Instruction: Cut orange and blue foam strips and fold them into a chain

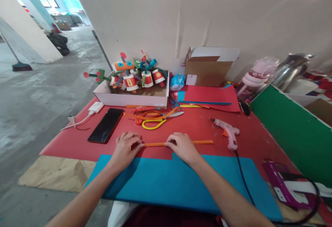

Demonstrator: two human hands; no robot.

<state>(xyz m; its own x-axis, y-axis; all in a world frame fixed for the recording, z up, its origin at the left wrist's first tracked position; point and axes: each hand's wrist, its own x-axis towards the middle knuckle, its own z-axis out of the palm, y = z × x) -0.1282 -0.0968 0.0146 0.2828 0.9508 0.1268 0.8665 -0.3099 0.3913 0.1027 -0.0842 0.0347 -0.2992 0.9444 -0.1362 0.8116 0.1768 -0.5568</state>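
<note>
Fingertips pin the orange paper strip (pixel 178 143) flat on the red sheet (pixel 197 126): your left hand (pixel 126 148) pinches its end, your right hand (pixel 182 146) presses mid-length, keeping it straight above the blue sheet (pixel 168 182).
</note>
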